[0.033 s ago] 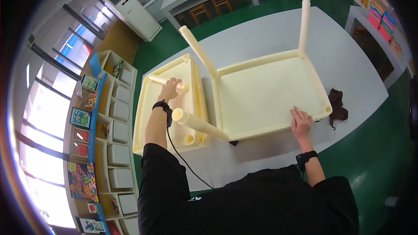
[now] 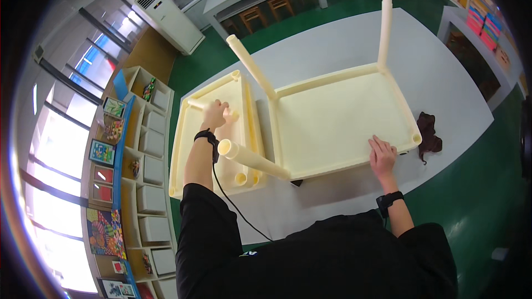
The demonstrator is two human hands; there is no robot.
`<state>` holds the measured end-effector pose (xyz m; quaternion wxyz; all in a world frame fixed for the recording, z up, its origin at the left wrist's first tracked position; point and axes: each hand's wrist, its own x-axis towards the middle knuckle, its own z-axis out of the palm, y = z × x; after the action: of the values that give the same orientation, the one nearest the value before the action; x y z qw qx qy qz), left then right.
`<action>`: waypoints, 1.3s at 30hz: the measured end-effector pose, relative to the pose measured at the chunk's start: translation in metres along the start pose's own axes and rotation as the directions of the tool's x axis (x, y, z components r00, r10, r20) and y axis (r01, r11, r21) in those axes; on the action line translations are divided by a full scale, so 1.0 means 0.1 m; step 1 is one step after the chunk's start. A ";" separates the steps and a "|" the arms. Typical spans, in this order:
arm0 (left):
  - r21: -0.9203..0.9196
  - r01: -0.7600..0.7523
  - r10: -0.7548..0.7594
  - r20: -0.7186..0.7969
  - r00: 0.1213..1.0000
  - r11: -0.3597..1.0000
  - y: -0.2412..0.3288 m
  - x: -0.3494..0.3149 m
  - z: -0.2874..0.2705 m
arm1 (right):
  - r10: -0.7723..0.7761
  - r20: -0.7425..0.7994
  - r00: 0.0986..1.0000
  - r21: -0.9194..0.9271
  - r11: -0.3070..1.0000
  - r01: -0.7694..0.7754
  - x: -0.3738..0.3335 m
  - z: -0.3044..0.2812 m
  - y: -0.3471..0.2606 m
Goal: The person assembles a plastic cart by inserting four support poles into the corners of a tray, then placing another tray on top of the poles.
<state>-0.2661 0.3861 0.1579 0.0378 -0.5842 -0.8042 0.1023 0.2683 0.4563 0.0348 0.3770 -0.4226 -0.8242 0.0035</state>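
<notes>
A cream plastic table (image 2: 343, 122) lies upside down on the grey worktop, with legs standing at three of its corners. At its near right corner is a bare round socket. My right hand (image 2: 383, 155) is hooked over the near rim beside that socket, its fingers resting inside the edge. To the left lies another upturned cream tabletop (image 2: 185, 149), which looks stacked on a similar piece. My left hand (image 2: 215, 114) is closed around a loose cream table leg (image 2: 198, 103) lying in it; the hand hides the leg's middle. The fingertips are partly hidden.
A crumpled dark brown cloth (image 2: 428, 135) lies right of the upturned table on the grey worktop (image 2: 454, 77). Shelves with white bins (image 2: 151, 166) line the left side. A cable (image 2: 235, 206) hangs from my left wristband. An air conditioner (image 2: 169, 19) stands behind on the green floor.
My left hand's fingers are slightly more curled around the loose leg. The view has shifted a little; the right hand stays on the rim.
</notes>
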 end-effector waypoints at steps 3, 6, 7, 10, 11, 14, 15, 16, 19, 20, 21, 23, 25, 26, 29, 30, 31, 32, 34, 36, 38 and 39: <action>0.131 -0.078 0.083 -0.033 0.996 0.988 0.10 0.02 0.00 | -0.005 -0.003 1.000 -0.005 1.000 0.005 -0.01 -0.01 0.04; 0.133 -0.087 0.084 0.025 0.996 0.987 0.09 -0.05 0.03 | -0.006 0.002 1.000 0.012 1.000 0.006 0.00 0.01 0.03; 0.124 -0.105 0.109 -0.028 0.994 0.987 0.09 -0.08 0.04 | -0.008 -0.005 1.000 0.009 1.000 0.008 0.01 0.00 0.03; -0.068 -0.113 0.093 -0.246 0.965 0.991 -0.03 -0.16 -0.02 | -0.013 0.002 1.000 0.025 1.000 0.013 0.04 0.00 0.01; -0.056 -0.130 0.102 -0.349 0.932 0.990 0.01 -0.21 -0.12 | 0.001 0.016 1.000 0.038 0.999 -0.001 0.03 0.00 0.01; -0.270 -0.188 0.039 -0.477 0.878 0.944 -0.01 -0.38 -0.51 | 0.028 0.034 0.999 0.068 0.997 -0.031 0.04 0.00 -0.03; -0.272 -0.174 0.026 -0.473 0.881 0.947 -0.03 -0.48 -0.63 | 0.019 0.041 0.999 0.077 0.997 -0.022 0.06 -0.01 -0.04; -0.374 -0.231 -0.017 -0.555 0.832 0.898 -0.02 -0.58 -0.77 | 0.062 0.036 0.997 0.196 0.978 -0.068 0.08 -0.04 -0.04; -0.604 -0.408 -0.143 -0.660 0.737 0.685 0.30 -0.95 -1.33 | 0.116 0.041 0.992 0.330 0.936 -0.123 0.12 -0.23 -0.11; -0.578 -0.401 -0.177 -0.698 0.694 0.711 0.45 -1.16 -1.54 | 0.096 0.023 0.995 0.360 0.928 -0.097 0.19 -0.29 -0.15; -0.633 -0.504 -0.258 -0.737 0.624 0.588 0.52 -1.36 -1.65 | 0.101 0.018 0.995 0.354 0.930 -0.101 0.26 -0.32 -0.21; -0.428 -0.505 -0.166 -0.860 0.482 0.749 0.76 -1.74 -1.98 | 0.032 0.014 0.999 0.459 0.888 -0.035 0.37 -0.40 -0.37; -0.278 -0.669 -0.034 -0.935 0.352 0.689 0.81 -2.02 -2.17 | 0.030 -0.027 0.999 0.520 0.854 -0.012 0.53 -0.56 -0.61; -0.195 -0.677 -0.009 -0.963 0.268 0.709 0.89 -2.15 -2.26 | 0.023 -0.068 0.997 0.577 0.817 0.020 0.62 -0.68 -0.74; -0.041 -0.613 0.002 -0.998 0.069 0.789 1.12 -2.50 -2.35 | -0.078 -0.144 0.986 0.626 0.765 0.152 0.94 -1.04 -1.15; -0.045 -0.621 0.005 -0.997 0.078 0.782 1.24 -2.52 -2.30 | -0.133 -0.220 0.966 0.644 0.725 0.246 1.02 -1.12 -1.25; -0.078 -0.553 -0.074 -0.997 0.030 0.829 1.37 -2.53 -2.23 | -0.185 -0.292 0.938 0.648 0.683 0.337 1.08 -1.20 -1.36; -0.089 -0.632 -0.068 -0.996 0.056 0.770 1.50 -2.49 -2.17 | -0.248 -0.268 0.931 0.626 0.690 0.364 1.10 -1.33 -1.40; -0.146 -0.811 0.002 -0.984 0.178 0.567 1.76 -2.48 -2.09 | -0.353 -0.502 0.790 0.533 0.593 0.604 1.13 -1.34 -1.54; -0.334 -0.894 0.100 -0.921 0.377 0.298 2.10 -2.49 -2.00 | -0.486 -0.491 0.723 0.445 0.574 0.688 1.17 -1.44 -1.62; -0.422 -0.899 0.141 -0.889 0.436 0.118 2.38 -2.39 -1.81 | -0.533 -0.423 0.733 0.385 0.626 0.678 1.12 -1.39 -1.65; -0.428 -0.899 0.143 -0.888 0.437 0.091 2.46 -2.37 -1.74 | -0.534 -0.407 0.741 0.388 0.633 0.670 1.08 -1.31 -1.66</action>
<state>0.0696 0.2557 0.2907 -0.0531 -0.7586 -0.3322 -0.5580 0.1964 0.3842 0.2486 0.5559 -0.0013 -0.8303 0.0405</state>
